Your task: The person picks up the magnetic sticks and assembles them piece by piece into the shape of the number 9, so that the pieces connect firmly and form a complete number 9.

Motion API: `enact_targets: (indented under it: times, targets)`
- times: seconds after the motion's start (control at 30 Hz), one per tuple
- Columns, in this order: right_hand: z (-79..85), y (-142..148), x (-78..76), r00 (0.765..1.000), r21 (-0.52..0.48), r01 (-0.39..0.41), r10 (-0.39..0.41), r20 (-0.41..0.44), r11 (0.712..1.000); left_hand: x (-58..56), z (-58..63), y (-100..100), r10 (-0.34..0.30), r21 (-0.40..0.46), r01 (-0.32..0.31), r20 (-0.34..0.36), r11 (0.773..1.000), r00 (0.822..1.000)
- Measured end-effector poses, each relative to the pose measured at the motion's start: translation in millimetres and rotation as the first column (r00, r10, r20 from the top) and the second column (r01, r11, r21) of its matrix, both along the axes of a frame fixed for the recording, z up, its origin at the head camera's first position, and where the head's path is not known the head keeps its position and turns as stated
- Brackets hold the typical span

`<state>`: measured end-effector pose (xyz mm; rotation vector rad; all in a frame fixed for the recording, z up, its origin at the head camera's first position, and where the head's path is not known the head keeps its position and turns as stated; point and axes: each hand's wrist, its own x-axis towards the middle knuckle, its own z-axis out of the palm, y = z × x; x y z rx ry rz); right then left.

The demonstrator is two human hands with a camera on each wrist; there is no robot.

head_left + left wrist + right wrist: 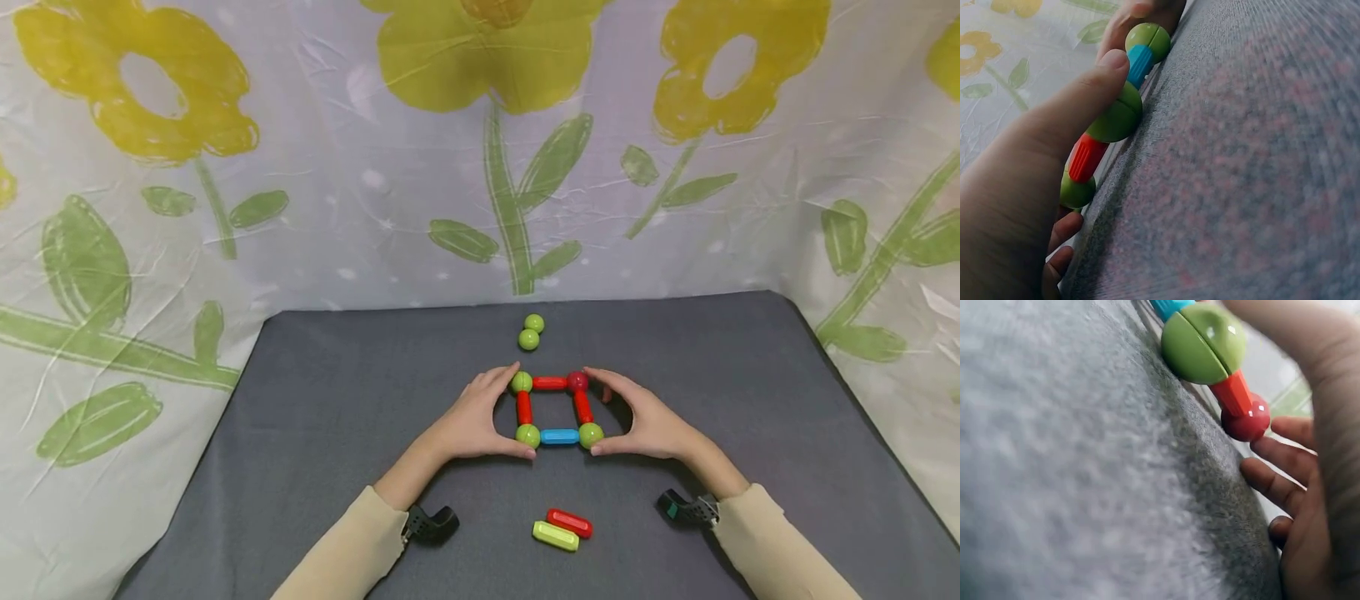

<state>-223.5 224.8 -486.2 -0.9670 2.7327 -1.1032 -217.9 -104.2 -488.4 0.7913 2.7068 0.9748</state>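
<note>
green balls point(528, 435): 5 | red ball point(577, 381): 1 | red rods point(550, 383): 4 | blue rod point(559, 437): 1 | yellow rod point(556, 536): 1

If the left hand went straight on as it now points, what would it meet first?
The left hand would likely meet the green ball at the far-left corner of the rod frame, beside its fingertips; depth is unclear.

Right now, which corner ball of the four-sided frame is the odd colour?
The red ball, at the far right corner of the frame, by the right hand; the other three corner balls are green.
</note>
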Motion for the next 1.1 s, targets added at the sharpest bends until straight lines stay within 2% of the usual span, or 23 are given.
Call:
enact_targets:
  times: [0.13,0.53,0.87,1.0,1.1]
  targets:
    - [0.1,-1.4,5.9,0.999,0.027,-0.001,0.002,-0.038,1.0,-0.4,-1.3,-0.3,0.001,0.006,-0.001,-0.008,1.0,1.0]
    - [-1.4,-4.7,5.3,0.999,0.026,0.034,-0.034,-0.036,0.999,-5.2,-0.8,-3.7,-0.015,-0.004,0.015,-0.016,1.0,1.0]
    - [0.4,-9.9,3.9,0.997,0.024,0.081,-0.081,-0.005,0.996,-21.9,-0.1,-8.4,-0.049,0.009,0.049,-0.013,0.999,0.999]
    - [5.4,-9.0,7.7,0.992,-0.007,0.122,-0.122,0.017,0.992,-23.2,-0.4,-9.5,-0.06,0.004,0.06,-0.003,0.998,0.998]
    - [12.6,-8.2,16.1,0.984,-0.051,0.178,-0.179,-0.011,0.983,-22.3,-2.2,-9.0,-0.053,-0.007,0.053,0.0,0.999,0.999]
